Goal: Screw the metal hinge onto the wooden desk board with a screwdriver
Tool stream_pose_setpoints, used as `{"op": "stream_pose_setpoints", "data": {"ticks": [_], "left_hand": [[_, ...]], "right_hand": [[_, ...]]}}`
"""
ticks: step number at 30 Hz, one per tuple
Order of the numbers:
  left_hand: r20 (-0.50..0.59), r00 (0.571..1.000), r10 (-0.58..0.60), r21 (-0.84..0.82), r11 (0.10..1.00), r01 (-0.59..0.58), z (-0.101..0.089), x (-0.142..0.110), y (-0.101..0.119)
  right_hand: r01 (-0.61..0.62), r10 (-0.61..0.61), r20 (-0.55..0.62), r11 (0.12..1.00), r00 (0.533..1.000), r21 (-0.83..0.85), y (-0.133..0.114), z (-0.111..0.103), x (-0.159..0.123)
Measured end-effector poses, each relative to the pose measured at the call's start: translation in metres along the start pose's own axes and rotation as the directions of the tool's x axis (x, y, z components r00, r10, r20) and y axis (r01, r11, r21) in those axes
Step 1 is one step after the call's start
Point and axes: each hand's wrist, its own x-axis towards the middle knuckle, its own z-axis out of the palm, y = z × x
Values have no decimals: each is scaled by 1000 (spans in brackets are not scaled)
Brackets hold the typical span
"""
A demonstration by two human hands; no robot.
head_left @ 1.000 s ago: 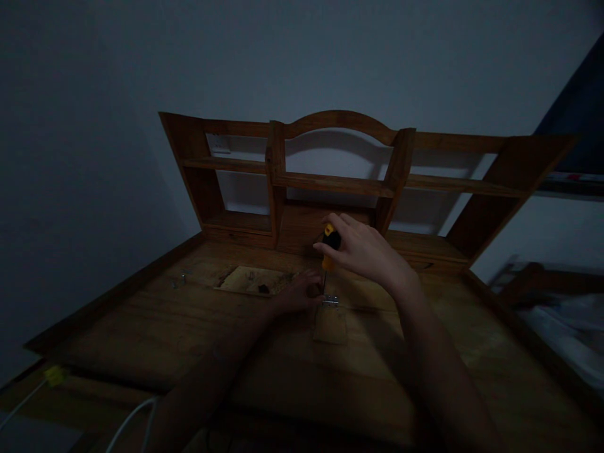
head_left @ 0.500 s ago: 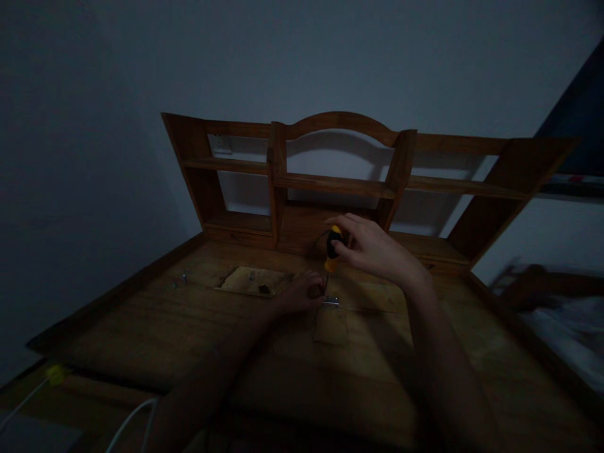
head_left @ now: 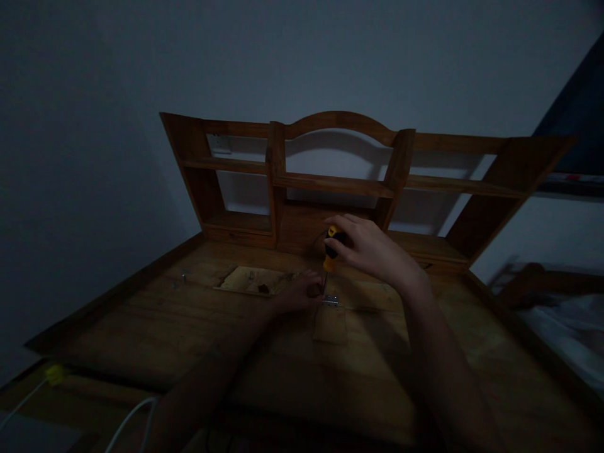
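My right hand [head_left: 365,246] grips a yellow-and-black screwdriver [head_left: 329,264] by its handle, fingers wrapped around the top. The shaft points down, its tip at the left end of a small metal hinge [head_left: 331,301]. Beside the tip, my left hand [head_left: 302,290] is closed in a pinch; whatever its fingertips hold is too dark and small to make out. The hinge lies at the upper edge of a small flat wooden piece [head_left: 330,324] on the wooden desktop [head_left: 226,352].
A wooden shelf unit [head_left: 330,184] stands along the back against the wall. Left of my hands lies a rough pale wooden panel [head_left: 243,280]. Small metal parts [head_left: 184,277] sit farther left. A white cable [head_left: 129,421] and a yellow object [head_left: 55,374] are at the front left.
My right hand has turned the screwdriver handle slightly, and its top now tilts a little to the left. My left hand stays beside the hinge. The camera view has shifted slightly.
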Motion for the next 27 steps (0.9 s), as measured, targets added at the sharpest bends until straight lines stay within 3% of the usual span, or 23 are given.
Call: {"op": "stream_pose_setpoints", "data": {"ticks": [5,11,17,24,27], "left_hand": [[-18,1000,10,6,1000,-10,1,0,-2],[7,1000,17,2,1000,-17,0,0,0],[-8,1000,16,10,1000,-16,1,0,-2],[-11,1000,4,1,1000,-4,3,0,-3],[-11,1000,-22,-4,1000,22,3,-1,-1]], "right_hand": [[-100,92,-61,986,994,-134,-6,1,1],[1,-1,6,1000,1000,7,-2,-4,1],[-70,65,-51,992,997,-107,-3,4,3],[35,-37,11,991,999,127,3,-8,0],[26,-25,-9,995,1000,99,2,-7,1]]}}
